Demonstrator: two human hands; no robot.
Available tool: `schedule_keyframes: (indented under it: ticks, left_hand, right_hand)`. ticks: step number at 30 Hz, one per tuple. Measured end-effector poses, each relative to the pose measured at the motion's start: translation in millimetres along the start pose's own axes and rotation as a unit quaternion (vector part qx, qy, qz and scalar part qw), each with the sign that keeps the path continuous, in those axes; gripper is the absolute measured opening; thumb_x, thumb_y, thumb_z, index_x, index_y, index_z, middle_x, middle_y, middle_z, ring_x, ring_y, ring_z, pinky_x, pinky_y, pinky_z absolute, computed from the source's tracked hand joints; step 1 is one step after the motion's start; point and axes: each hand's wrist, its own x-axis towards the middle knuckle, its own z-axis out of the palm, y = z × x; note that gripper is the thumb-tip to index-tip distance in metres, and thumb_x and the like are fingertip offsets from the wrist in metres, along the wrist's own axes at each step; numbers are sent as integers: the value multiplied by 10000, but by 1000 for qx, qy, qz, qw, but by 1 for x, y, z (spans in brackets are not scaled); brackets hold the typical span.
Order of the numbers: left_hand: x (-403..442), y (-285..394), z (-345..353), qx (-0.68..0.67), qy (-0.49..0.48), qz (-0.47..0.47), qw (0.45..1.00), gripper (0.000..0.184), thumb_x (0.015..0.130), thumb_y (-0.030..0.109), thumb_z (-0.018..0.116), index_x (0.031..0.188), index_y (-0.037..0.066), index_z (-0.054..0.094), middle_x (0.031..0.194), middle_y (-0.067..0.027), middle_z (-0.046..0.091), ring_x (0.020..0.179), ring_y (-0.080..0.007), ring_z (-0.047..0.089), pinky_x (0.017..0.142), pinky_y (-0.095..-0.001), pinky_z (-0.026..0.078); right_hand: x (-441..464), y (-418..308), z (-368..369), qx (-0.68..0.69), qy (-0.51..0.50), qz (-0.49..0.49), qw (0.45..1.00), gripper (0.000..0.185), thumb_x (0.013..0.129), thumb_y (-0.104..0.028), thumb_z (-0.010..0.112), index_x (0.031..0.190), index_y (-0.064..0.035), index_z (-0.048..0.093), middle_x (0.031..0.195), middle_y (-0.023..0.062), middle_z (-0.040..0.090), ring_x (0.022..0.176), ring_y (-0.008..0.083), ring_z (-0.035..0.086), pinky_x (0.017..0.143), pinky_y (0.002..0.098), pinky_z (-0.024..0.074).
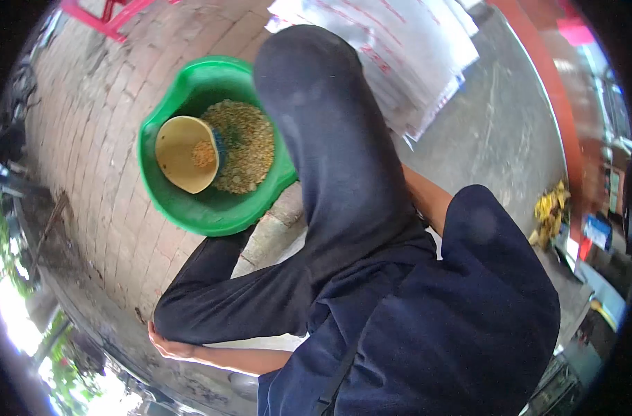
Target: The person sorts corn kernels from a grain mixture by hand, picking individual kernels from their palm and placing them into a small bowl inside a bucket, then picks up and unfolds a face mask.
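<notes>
My left hand rests against the outside of my bent left knee. Its fingers lie along the dark trouser cloth, partly hidden by the knee, and hold no object. Of my right arm only the forearm shows, beside my right thigh; the hand is hidden behind the leg. In front of my legs stands a green plastic basin, holding a layer of pale yellow grain-like pieces. A cream-coloured bowl sits tilted among them, with a few orange kernels inside. Neither hand touches the basin.
White sacks with red print lie at the upper right on a smooth grey surface. A pink stool stands on the brick floor at the top left. Something yellow sits at the far right. Green plants show lower left.
</notes>
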Motion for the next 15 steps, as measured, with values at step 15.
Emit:
schedule_keyframes:
  ticks: [15]
  left_hand:
    - [-38, 139, 144, 174, -88, 314, 929, 314, 979, 279, 547, 1167, 45, 641, 1075, -146, 695, 897, -271, 695, 769, -367, 584]
  right_hand:
    - [-261, 46, -115, -310, 42, 367, 876, 563, 805, -244, 738, 1269, -59, 478, 1262, 199, 463, 1198, 375, 467, 982, 446, 428]
